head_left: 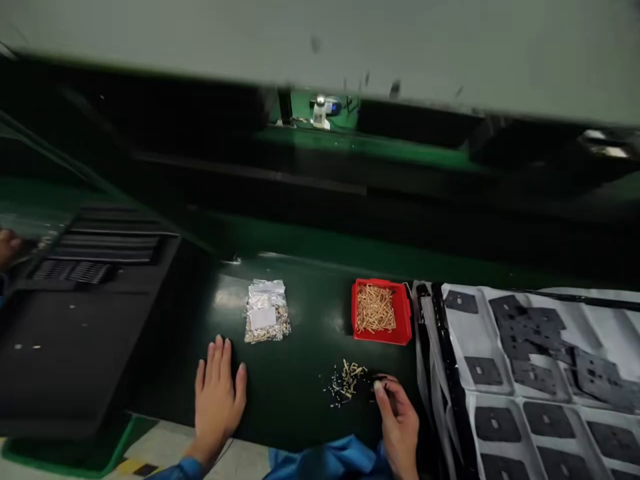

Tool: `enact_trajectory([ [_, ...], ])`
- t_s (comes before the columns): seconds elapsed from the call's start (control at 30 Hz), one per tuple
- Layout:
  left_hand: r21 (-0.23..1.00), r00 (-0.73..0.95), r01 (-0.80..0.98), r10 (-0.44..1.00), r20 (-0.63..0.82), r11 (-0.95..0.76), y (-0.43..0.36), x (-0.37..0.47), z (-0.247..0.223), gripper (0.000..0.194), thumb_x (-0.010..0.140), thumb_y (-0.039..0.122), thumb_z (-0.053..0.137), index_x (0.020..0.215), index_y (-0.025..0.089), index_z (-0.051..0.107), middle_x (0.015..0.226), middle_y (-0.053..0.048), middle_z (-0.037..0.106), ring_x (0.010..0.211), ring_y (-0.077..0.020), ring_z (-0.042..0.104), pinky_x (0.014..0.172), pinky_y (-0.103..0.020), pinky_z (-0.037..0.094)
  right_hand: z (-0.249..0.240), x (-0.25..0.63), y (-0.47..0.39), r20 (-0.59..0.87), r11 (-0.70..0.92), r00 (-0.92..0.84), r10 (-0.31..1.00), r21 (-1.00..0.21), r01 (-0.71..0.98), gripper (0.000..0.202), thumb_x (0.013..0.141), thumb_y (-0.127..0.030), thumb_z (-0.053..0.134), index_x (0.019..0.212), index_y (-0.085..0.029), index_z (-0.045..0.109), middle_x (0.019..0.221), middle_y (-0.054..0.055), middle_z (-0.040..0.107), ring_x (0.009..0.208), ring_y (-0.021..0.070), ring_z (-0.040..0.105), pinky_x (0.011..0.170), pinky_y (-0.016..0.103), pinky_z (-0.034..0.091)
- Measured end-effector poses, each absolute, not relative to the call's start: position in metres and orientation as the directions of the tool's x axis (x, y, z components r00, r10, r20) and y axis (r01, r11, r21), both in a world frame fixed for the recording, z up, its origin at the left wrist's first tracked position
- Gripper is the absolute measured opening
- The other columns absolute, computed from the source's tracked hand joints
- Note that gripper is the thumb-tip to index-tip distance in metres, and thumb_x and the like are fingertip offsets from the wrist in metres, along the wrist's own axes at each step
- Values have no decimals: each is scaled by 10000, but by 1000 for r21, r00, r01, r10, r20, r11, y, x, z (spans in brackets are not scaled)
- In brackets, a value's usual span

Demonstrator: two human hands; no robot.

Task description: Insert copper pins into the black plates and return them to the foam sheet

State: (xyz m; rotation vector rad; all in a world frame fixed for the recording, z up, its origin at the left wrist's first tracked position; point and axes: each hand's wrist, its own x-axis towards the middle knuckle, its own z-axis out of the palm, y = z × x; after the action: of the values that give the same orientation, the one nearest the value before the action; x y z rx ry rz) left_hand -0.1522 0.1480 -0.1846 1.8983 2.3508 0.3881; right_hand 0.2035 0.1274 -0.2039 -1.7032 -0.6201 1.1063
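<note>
My left hand lies flat on the dark green table, fingers stretched out, holding nothing. Above it rests a clear zip bag of small metal parts with a white label. My right hand is closed, thumb against fingers, around a small dark piece partly hidden by the fingertips. Just left of that hand lies a loose pile of brass-coloured pins and tiny silvery parts. Behind the pile stands a red tray holding many brass-coloured pins.
At right, a white compartment tray holds dark flat plates. A black case stands at left, above a green bin. Another person's hand shows at the far left edge. A grey shelf hangs overhead.
</note>
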Motion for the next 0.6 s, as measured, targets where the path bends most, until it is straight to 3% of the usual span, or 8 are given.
enact_trajectory([
  [0.17,230,-188,961,970,153,150,153,-150,-184,678,1088,392,374,1716,180,229,1726,-187,370,1608,-374,318,1294,-616,252,-209,211,124,-253,-262,467,847,-964,-47,313,804,-488,857,801,-202,729,972,73,731,940,197,698,820,293,578],
  [0.27,254,-185,959,959,214,128,152,-148,-180,647,1087,433,374,1657,127,373,1666,-231,456,1575,-410,374,1271,-651,296,-203,209,128,-202,-205,430,880,-978,-40,281,829,-460,843,801,-203,733,959,73,728,939,193,702,820,281,584],
  [0.33,327,-209,940,922,326,97,145,-137,-174,569,1070,416,457,1533,95,534,1573,-260,556,1505,-430,477,1236,-645,369,-199,207,131,-185,-180,407,895,-982,-51,271,850,-452,828,813,-201,732,953,70,727,916,186,701,815,280,587],
  [0.43,529,-293,848,836,464,4,126,-92,-161,350,999,304,636,1325,181,670,1351,-173,709,1265,-359,676,1122,-548,523,-195,205,135,-182,-162,365,913,-983,-86,266,854,-441,829,827,-195,731,955,61,730,908,180,698,829,281,586],
  [0.47,642,-324,766,845,426,-30,121,-71,-157,326,983,277,661,1303,214,672,1287,-137,726,1167,-318,715,1064,-502,568,-195,205,137,-184,-158,352,918,-982,-100,266,853,-440,832,836,-194,731,963,57,732,915,179,698,843,282,584],
  [0.53,905,-318,425,933,170,-21,114,-25,-152,367,971,279,682,1333,240,640,1231,-107,719,993,-245,747,911,-397,633,-195,206,138,-185,-151,330,926,-980,-127,278,853,-455,830,865,-195,735,964,43,735,905,170,694,854,284,580],
  [0.6,990,-146,48,981,-128,136,116,17,-150,435,924,304,737,1337,227,627,1233,-111,712,925,-211,754,803,-332,647,-196,207,140,-183,-142,316,931,-979,-148,303,857,-482,822,911,-196,736,964,32,745,891,162,695,855,292,576],
])
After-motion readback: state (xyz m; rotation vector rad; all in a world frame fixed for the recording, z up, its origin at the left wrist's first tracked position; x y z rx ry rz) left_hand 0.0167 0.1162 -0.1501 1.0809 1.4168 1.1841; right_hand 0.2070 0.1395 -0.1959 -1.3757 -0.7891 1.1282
